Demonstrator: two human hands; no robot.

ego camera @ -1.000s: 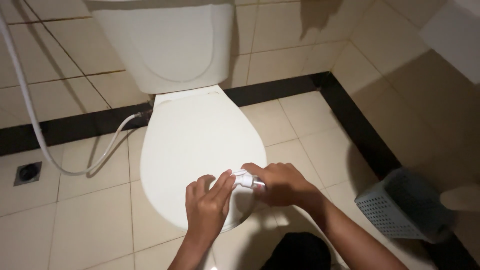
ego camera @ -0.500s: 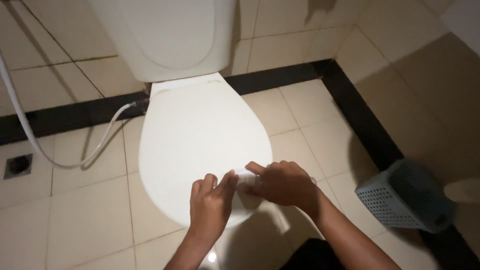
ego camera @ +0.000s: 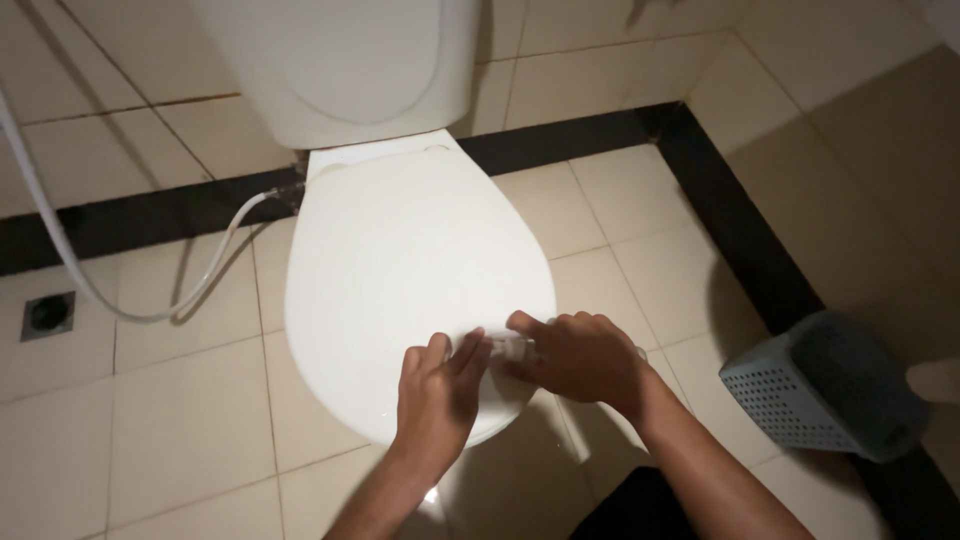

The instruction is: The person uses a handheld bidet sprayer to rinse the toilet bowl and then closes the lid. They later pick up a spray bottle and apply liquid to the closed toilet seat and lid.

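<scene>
A white toilet with its lid [ego camera: 400,250] closed stands against the tiled wall, its tank [ego camera: 345,55] above. Both my hands rest on the front part of the lid. My right hand [ego camera: 580,358] is closed over a small white wad, likely tissue or a cloth [ego camera: 508,346], pressing it on the lid. My left hand [ego camera: 437,392] lies beside it with the fingers together, its fingertips touching the same white wad. Most of the wad is hidden under my fingers.
A grey perforated plastic basket [ego camera: 815,385] stands on the floor at the right by the wall. A white hose [ego camera: 120,300] loops from the left to the toilet's base. A floor drain [ego camera: 47,314] sits at the far left. Black tile trim [ego camera: 720,200] runs along the walls.
The view has shifted slightly, with the toilet sitting lower and to the right in frame. Both hands stay on the lid's front with the white wad, barely moved.
</scene>
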